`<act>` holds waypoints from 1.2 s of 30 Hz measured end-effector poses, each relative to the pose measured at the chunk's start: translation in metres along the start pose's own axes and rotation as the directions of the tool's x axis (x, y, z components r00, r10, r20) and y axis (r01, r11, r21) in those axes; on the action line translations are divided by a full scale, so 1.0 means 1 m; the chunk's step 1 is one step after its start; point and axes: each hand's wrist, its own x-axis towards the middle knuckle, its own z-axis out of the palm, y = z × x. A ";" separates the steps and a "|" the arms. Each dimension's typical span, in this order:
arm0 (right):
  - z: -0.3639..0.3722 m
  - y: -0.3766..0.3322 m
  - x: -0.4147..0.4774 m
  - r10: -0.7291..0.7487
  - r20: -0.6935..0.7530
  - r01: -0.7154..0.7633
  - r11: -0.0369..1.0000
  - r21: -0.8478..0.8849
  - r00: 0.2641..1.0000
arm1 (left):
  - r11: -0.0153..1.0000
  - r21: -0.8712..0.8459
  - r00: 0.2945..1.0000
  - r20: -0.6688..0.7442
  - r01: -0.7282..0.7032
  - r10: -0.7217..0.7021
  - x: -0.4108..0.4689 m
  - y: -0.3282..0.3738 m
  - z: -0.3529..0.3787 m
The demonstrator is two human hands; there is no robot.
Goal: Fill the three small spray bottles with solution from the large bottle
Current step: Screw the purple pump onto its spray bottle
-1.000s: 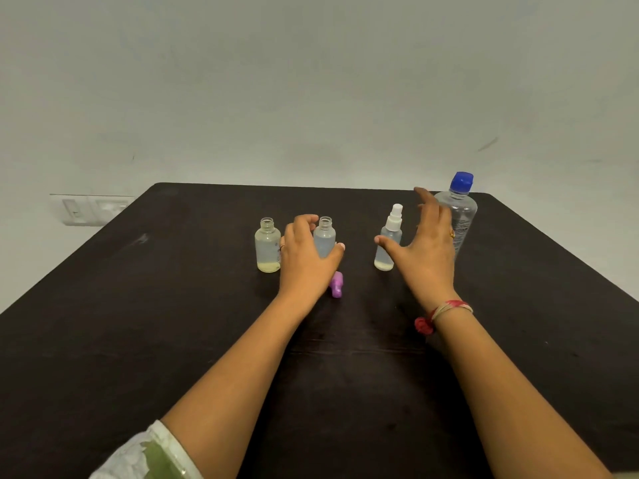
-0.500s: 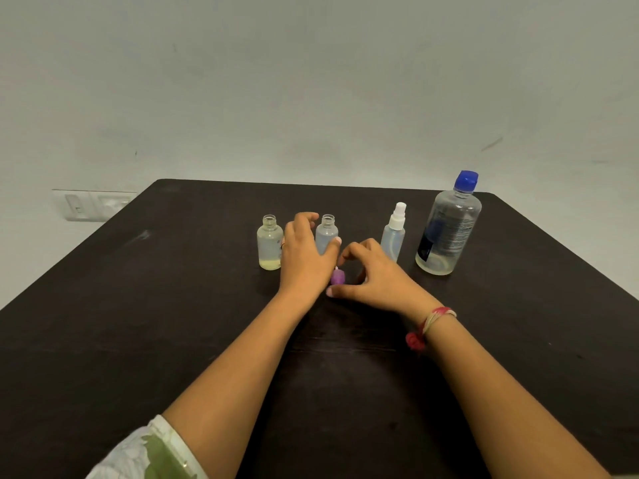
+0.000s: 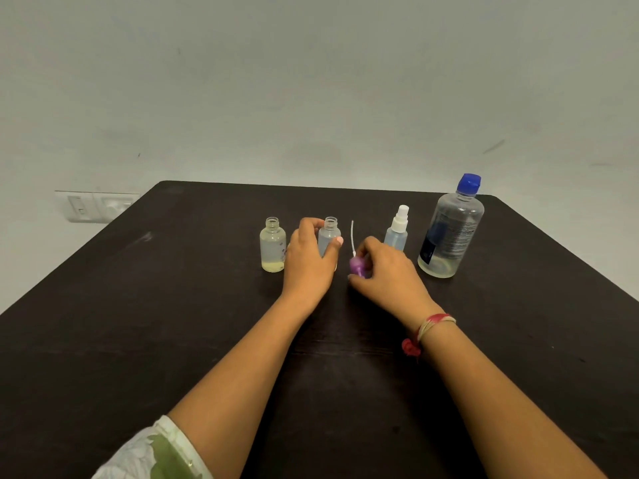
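Three small clear bottles stand in a row on the dark table (image 3: 138,340). The left small bottle (image 3: 272,245) is uncapped with a little yellowish liquid at its bottom. My left hand (image 3: 307,261) grips the uncapped middle bottle (image 3: 330,233). My right hand (image 3: 383,271) pinches a purple spray cap (image 3: 356,266), lifted so its white dip tube (image 3: 352,236) points up. The third small bottle (image 3: 397,229) wears a white spray cap. The large bottle (image 3: 449,233), blue-capped with liquid low inside, stands at the far right.
A white wall switch plate (image 3: 93,205) sits on the wall beyond the table's far left corner. A red thread bracelet (image 3: 425,331) circles my right wrist. The table's far edge runs just behind the bottles.
My right hand moved from near the large bottle to the purple spray cap, picked it up off the table and tipped its tube upward. My left hand stayed on the middle bottle.
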 end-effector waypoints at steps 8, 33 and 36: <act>-0.020 0.001 0.006 0.166 -0.451 0.132 0.819 0.559 0.877 | 0.999 0.046 0.999 0.025 0.024 -0.026 -0.002 0.002 0.000; -0.052 0.012 0.004 0.360 -0.582 0.186 0.714 0.675 0.729 | 0.996 0.082 0.981 0.195 -0.036 0.019 -0.012 0.023 -0.003; -0.052 0.011 0.004 0.333 -0.570 0.198 0.709 0.676 0.751 | 0.997 0.073 0.980 0.199 -0.036 0.021 -0.013 0.023 -0.003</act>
